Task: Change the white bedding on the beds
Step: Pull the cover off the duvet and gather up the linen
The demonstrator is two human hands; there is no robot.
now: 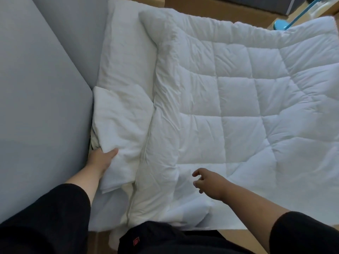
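2 hands are at work at the near edge of the bed. The left hand (102,158) holds the near corner of a soft white pillow in a plain cotton case (119,129), thumb on top and the fingers tucked out of sight underneath. The pillow lies beside the grey padded headboard (45,88), which stands just left of that hand. The right hand (207,182) hovers with loosely curled fingers, holding nothing, just above the near edge of the white quilted duvet (238,99).

The duvet spreads forward and to the right of the right hand, its rolled left border lying between the 2 hands and touching the pillow. A second white pillow (126,57) lies farther ahead of the left hand, along the headboard.

As I judge it, the step is clearing the pillow off the bed so the linen can be stripped. To do it well, the left hand should grip case and filling together, otherwise only the case will slide. Lifting up and towards the body keeps the corner from catching in the gap by the headboard. The right hand would do best to press or fold back the duvet border, so the pillow comes free without dragging it.
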